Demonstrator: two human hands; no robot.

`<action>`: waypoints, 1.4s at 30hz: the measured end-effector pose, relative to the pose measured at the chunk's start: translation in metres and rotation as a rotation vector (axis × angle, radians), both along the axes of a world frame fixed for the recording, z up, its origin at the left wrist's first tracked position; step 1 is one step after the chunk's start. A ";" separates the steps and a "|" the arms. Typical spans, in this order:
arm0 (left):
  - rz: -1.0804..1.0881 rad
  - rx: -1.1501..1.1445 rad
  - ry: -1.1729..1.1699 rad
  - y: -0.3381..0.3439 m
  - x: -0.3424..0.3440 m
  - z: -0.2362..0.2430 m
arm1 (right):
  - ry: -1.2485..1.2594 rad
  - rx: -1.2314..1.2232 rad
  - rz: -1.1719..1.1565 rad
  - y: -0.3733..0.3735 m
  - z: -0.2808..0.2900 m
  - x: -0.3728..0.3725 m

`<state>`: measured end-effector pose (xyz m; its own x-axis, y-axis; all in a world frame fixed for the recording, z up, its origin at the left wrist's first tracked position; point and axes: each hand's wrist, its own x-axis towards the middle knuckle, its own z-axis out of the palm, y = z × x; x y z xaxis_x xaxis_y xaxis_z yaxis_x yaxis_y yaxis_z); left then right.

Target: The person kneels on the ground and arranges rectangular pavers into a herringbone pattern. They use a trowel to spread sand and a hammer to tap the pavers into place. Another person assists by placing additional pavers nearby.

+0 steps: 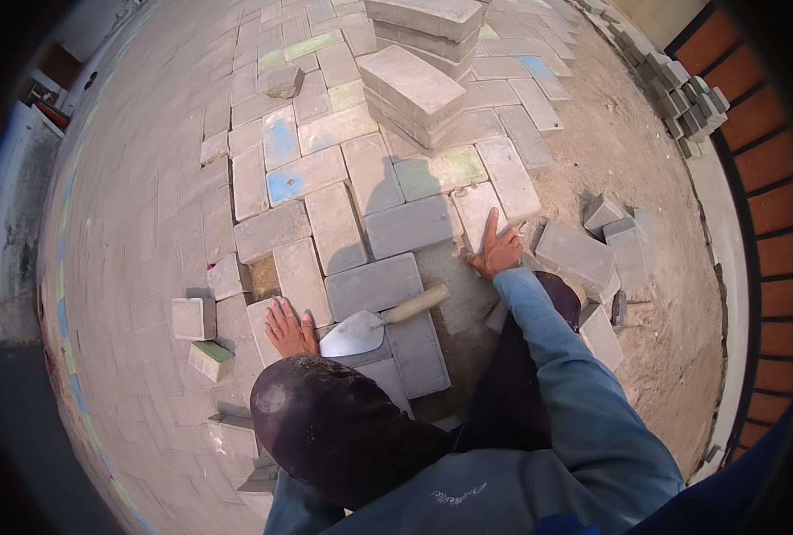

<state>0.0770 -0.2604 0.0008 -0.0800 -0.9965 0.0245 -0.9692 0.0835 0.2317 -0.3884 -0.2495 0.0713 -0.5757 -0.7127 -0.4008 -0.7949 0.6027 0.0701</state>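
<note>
My left hand [290, 329] lies flat with its fingers spread on a pale paving block [261, 323] in the laid surface. To the right, the fingers of my right hand [496, 249] are apart, touching the near end of another pale paving block [477, 203]; it grips nothing. Between my hands a trowel [358, 332] rests on grey paving blocks [374, 284], its metal blade close to my left hand and its wooden handle [417, 304] pointing right. Bare sand [461, 299] shows beside the handle, below my right hand.
Stacked paving blocks [414, 82] stand ahead on the paving. Loose blocks [576, 253] lie on sandy ground at right, and small cut pieces [194, 318] sit at left. A block fragment [284, 82] lies farther off. More blocks [687, 105] line the kerb by an orange-brown slatted gate [775, 241].
</note>
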 end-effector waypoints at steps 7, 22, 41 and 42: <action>0.000 0.048 0.066 0.005 0.008 0.013 | -0.115 -0.058 -0.067 -0.021 0.080 -0.015; 0.017 -0.018 0.074 -0.002 -0.011 0.017 | 0.405 -0.344 -0.113 -0.045 0.083 -0.170; 0.078 0.055 -0.009 0.003 -0.003 0.030 | -0.506 -0.609 0.006 -0.084 -0.060 0.023; 0.076 0.057 -0.015 0.004 -0.003 0.030 | -0.533 -0.591 0.028 -0.081 -0.057 0.022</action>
<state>0.0744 -0.2566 0.0306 -0.0040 -0.9994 -0.0333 -0.9755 -0.0034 0.2198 -0.3664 -0.3305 0.0138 -0.3912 -0.9049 -0.1678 -0.6468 0.4000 -0.6494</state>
